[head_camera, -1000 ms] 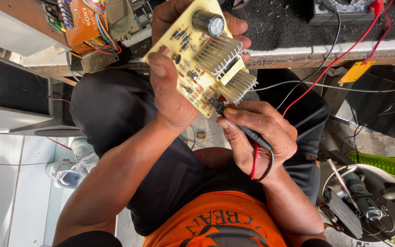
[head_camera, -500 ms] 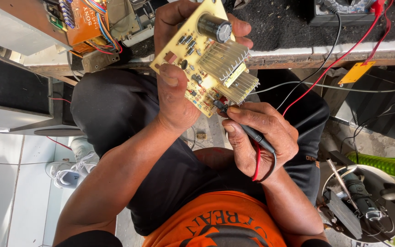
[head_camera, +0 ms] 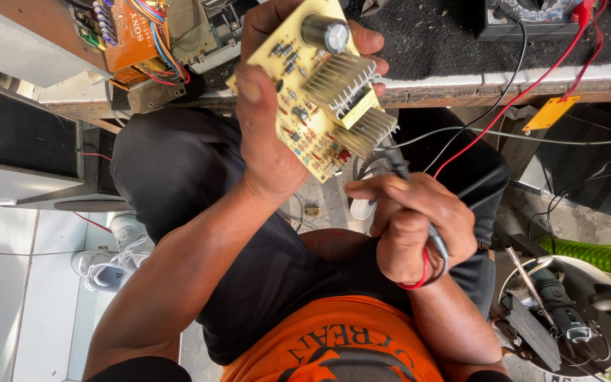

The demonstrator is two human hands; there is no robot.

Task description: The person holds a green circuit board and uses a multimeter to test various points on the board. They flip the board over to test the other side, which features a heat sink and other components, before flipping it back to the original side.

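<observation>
Yellow circuit board (head_camera: 304, 106) with finned heatsinks (head_camera: 353, 106)

Your right hand (head_camera: 411, 226) hides most of the probe (head_camera: 399, 168); the meter (head_camera: 532, 18) is cut off up top.

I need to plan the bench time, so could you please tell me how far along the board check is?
Done: the board is out and up in the left hand, and the meter on the bench has its leads plugged in. In hand: the right hand grips the probes, a tip near the board's lower edge by the heatsink. Left: I cannot tell how many points remain.
</observation>
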